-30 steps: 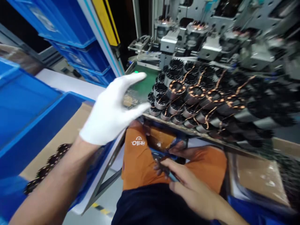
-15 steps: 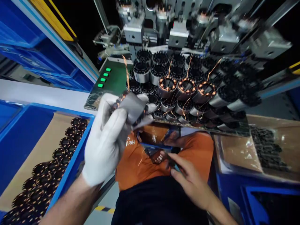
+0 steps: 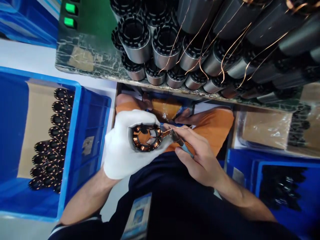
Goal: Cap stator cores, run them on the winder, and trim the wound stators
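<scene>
Gripping a copper-wound stator (image 3: 144,147), the white-gloved left hand (image 3: 120,150) wraps around its side in the head view, with its open end facing the camera. The stator is held between the dark shirt (image 3: 175,190) and the front edge of the green tabletop (image 3: 101,60). Copper wire ends (image 3: 166,133) run from its right side toward the bare right hand (image 3: 198,155), which clasps a blue-handled hand tool (image 3: 186,148); the tool's tip is partly hidden, and whether it touches them cannot be told. On the tabletop, more stators (image 3: 137,51) stand in stacked rows, loose copper wires (image 3: 222,68) trailing over them. A blue bin (image 3: 78,110) on the left holds wound stators (image 3: 55,132) beside a cardboard sheet (image 3: 37,133); another blue bin (image 3: 258,180) at the right holds dark parts (image 3: 282,186).
</scene>
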Demonstrator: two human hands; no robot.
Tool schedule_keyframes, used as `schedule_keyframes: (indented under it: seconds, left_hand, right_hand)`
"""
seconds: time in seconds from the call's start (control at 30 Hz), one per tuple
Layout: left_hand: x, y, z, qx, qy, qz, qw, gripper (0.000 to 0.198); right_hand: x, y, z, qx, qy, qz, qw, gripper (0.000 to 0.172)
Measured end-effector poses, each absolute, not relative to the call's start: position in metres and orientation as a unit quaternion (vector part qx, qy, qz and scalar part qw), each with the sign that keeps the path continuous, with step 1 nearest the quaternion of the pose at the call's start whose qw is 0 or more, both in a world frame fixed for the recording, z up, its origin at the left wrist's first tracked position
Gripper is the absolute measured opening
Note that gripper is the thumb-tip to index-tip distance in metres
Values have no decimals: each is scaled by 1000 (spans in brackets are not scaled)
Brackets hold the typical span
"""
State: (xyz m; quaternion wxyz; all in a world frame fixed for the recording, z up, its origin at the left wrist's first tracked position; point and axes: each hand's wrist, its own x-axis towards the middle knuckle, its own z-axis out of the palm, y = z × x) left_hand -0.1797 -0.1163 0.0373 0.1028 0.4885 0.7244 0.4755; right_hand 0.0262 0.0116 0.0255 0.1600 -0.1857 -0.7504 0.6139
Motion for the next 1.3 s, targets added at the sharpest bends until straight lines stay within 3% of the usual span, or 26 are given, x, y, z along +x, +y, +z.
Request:
schedule_keyframes:
  seconds: [0.33, 0.47, 0.53, 0.7, 0.77, 0.87, 0.93, 0.97, 1.03, 1.1, 1.17, 1.3]
  left_hand:
    - [-178, -116, 42, 494, 731, 446, 148, 55]
    - [-184, -106, 28, 510, 778, 361, 62, 45]
    - [-188, -101, 16, 508, 795, 321, 80, 43]
    - [-186, -93, -4, 597, 699, 359, 161, 49]
    - [-182, -94, 2, 641, 654, 351, 194, 50]
    - [-184, -106, 23, 641, 672, 312, 203, 65]
    - [-191, -118, 35, 567, 729, 339, 177, 82]
    - [-195, -123, 38, 519, 751, 362, 187, 82]
    - [-198, -125, 36, 434, 736, 411, 319, 66]
    - [-194, -118, 28, 367, 629, 434, 531, 51]
    - [-183, -106, 19, 314, 508, 445, 667, 46]
    - [-166, -89, 21, 326, 504, 481, 639, 42]
  right_hand:
    - [25, 9, 20, -203, -749, 597, 202, 52]
    - [14, 26, -5, -280, -704, 640, 131, 36]
    - [8, 37, -22, -306, -654, 687, 83, 32]
    - [-2, 42, -39, -259, -537, 803, -12, 59]
    - [-3, 41, -37, -239, -503, 830, -33, 60]
    - [2, 42, -32, -256, -483, 837, -12, 57]
    - [9, 46, -29, -288, -502, 815, 35, 65]
    - [13, 48, -27, -299, -524, 795, 61, 68]
    - [17, 48, -21, -294, -580, 751, 116, 65]
    - [18, 46, -13, -242, -629, 721, 162, 57]
    - [17, 43, -2, -167, -667, 701, 188, 51]
    - [26, 51, 34, -118, -799, 572, 142, 49]
